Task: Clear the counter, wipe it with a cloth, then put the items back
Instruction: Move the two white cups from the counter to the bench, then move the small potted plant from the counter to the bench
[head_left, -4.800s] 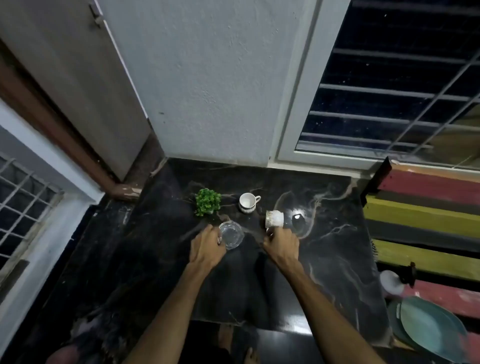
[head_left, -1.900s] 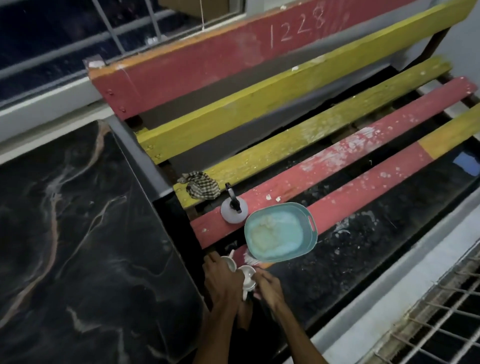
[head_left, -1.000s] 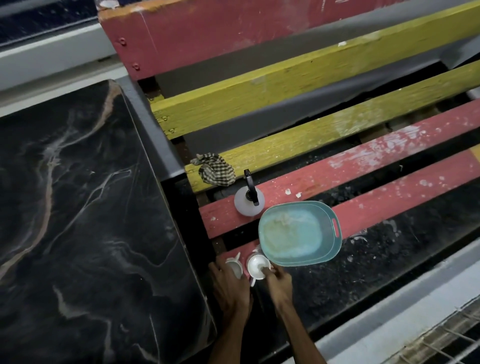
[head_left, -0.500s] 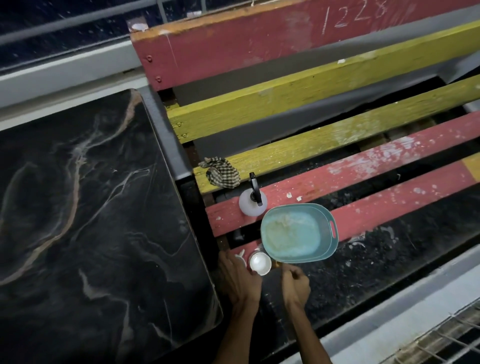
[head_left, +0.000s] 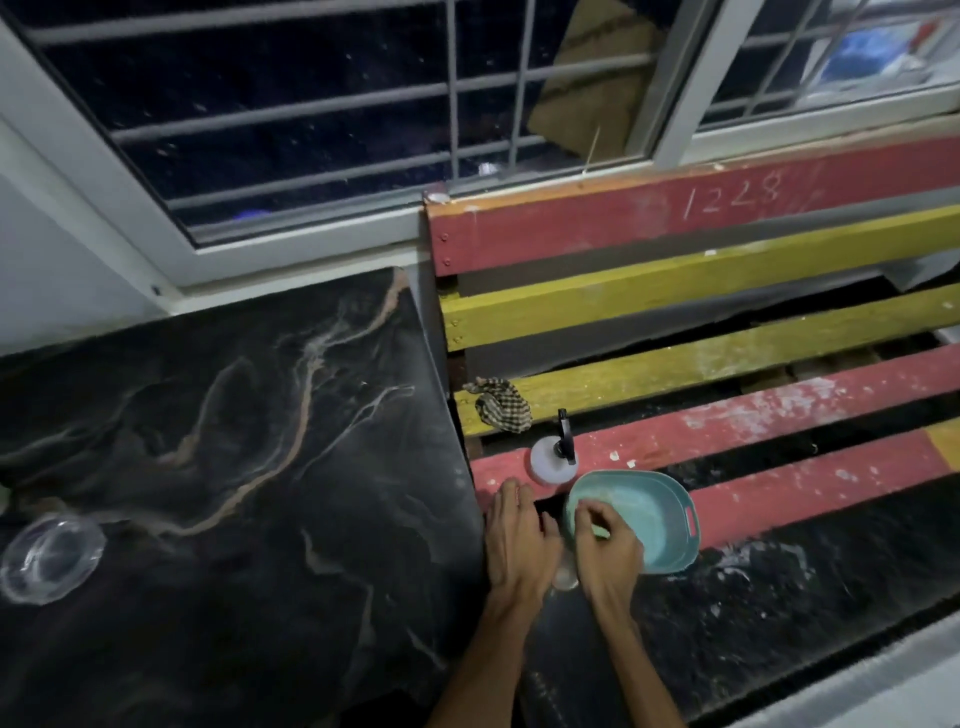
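Note:
The black marble counter fills the left side, with a clear glass bowl at its far left edge. To its right stands a red and yellow slatted bench. On it lie a checked cloth, a white spray bottle and a teal basin. My left hand lies palm down, fingers spread, just left of the basin. My right hand hovers over the basin's near rim with curled fingers. A pale cup peeks out between my wrists; the other cup is hidden.
A barred window runs behind the counter and bench. The bench's front section is dark and dusty. A pale ledge shows at the bottom right.
Both hands carried two cups from the counter to the bench beside the basin. Since half a second ago the view has lifted and my hands now cover the cups.

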